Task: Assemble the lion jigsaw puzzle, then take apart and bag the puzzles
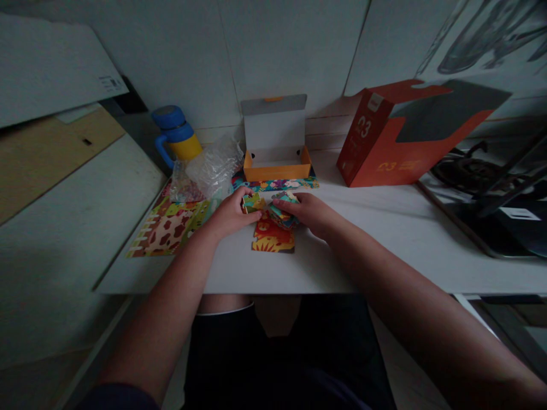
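My left hand (228, 215) is closed on a small colourful puzzle piece (253, 203) near the middle of the white table (384, 250). My right hand (310, 213) is closed on a small stack of colourful puzzle pieces (282, 212) just beside it. Under both hands lies an orange lion puzzle section (272, 238). A giraffe-patterned puzzle panel (168, 226) lies to the left of my left hand. A strip of joined pieces (280, 184) lies just beyond my hands.
An open orange-and-white small box (277, 149) stands behind the pieces. A crumpled clear plastic bag (211, 168) and a blue-and-yellow bottle (176, 136) sit at the back left. A large orange box (397, 136) stands at the right, with a stove (491, 188) beyond it.
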`<state>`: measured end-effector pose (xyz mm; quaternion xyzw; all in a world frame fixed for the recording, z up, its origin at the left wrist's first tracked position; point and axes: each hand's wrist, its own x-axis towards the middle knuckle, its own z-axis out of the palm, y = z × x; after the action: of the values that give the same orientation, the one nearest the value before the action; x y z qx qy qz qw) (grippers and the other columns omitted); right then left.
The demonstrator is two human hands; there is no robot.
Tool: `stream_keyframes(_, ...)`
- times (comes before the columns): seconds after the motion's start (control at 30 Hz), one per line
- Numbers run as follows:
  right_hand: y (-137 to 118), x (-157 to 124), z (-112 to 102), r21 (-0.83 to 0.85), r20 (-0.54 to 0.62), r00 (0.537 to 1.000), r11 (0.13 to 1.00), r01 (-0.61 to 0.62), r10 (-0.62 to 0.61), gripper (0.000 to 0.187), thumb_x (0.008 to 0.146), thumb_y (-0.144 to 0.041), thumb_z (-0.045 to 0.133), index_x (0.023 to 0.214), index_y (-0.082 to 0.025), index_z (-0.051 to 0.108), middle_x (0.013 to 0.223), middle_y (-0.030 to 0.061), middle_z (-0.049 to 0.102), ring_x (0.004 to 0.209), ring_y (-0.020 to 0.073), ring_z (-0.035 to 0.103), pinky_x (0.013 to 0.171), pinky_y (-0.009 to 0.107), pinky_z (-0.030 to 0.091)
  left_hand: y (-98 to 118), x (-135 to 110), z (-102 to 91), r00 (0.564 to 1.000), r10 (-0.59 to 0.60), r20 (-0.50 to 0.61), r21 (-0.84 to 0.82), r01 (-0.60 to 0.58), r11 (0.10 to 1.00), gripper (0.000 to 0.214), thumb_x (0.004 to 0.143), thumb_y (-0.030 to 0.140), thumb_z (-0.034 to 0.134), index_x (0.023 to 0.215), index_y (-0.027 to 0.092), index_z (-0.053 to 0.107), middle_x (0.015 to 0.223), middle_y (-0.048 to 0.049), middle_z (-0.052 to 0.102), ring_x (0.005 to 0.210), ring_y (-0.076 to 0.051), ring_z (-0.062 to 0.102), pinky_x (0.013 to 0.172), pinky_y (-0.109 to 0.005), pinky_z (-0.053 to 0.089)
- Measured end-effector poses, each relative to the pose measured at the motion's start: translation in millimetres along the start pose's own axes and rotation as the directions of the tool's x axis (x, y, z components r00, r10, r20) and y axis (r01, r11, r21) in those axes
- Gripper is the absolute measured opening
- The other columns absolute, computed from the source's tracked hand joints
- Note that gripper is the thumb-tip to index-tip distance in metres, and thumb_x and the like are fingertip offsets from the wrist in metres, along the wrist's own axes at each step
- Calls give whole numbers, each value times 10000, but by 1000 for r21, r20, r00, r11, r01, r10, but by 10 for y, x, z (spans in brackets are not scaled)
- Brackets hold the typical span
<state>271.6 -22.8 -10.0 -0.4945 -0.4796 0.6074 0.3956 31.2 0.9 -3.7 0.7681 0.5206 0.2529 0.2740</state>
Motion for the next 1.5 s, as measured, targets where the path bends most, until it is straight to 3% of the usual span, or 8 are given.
stream_keyframes(0.13,2,15,24,85,-13,1000,996,4,-3,353,757,-474,932,944,-214,785,1025,90,835,891,241,783,824,349,653,83,-37,11,999,36,20,61,-37,997,482,815,410,769,1215,242,562,1027,-19,695,848,-213,658,775,-346,514)
stream_keyframes(0.37,-154,-22,-84,145,-150,988,989,-2,24,337,835,-489,862,993,-207,766,1063,100,827,867,212,779,676,277,625,32,-48,47,986,98,135,39,-104,994,453,836,385,759,1216,233,566,1094,-37,702,918,-220,675,826,-351,542)
stream_keyframes(0.57,-188,-49,-108,121,-167,986,993,-2,22,326,833,-484,862,984,-212,763,1055,96,826,859,207,776,659,267,610,1,-44,92,969,183,165,220,-217,951,473,856,406,760,1258,212,604,1318,-123,648,1261,-303,619,1118,-453,487)
stream_keyframes(0.67,-135,-20,-117,105,-151,989,994,10,6,389,800,-518,882,1018,-217,768,1077,99,826,894,221,779,687,288,623,-10,-42,77,961,198,192,237,-241,941,510,871,440,760,1304,222,605,1367,-130,637,1326,-309,596,1172,-466,459)
stream_keyframes(0.97,-53,28,-123,-13,-149,989,1000,2,-4,405,798,-565,880,994,-231,763,1059,97,825,933,259,778,744,330,646,45,-44,55,967,149,207,116,-176,978,601,804,440,837,1320,245,598,1347,-113,684,1228,-306,662,1073,-457,528)
stream_keyframes(1.17,-92,-18,-89,37,-99,995,999,-22,26,350,825,-500,871,1003,-216,768,1049,99,821,868,219,762,687,287,615,45,-39,50,970,133,202,16,-139,990,597,759,388,874,1267,233,602,1264,-92,709,1120,-278,692,981,-425,561)
stream_keyframes(1.5,-94,-38,-88,9,-77,997,1000,-18,18,357,797,-517,886,948,-216,769,998,90,817,836,224,757,697,317,608,32,-63,43,970,139,200,8,-144,990,592,779,393,862,1284,243,592,1254,-68,707,1118,-272,689,966,-404,560)
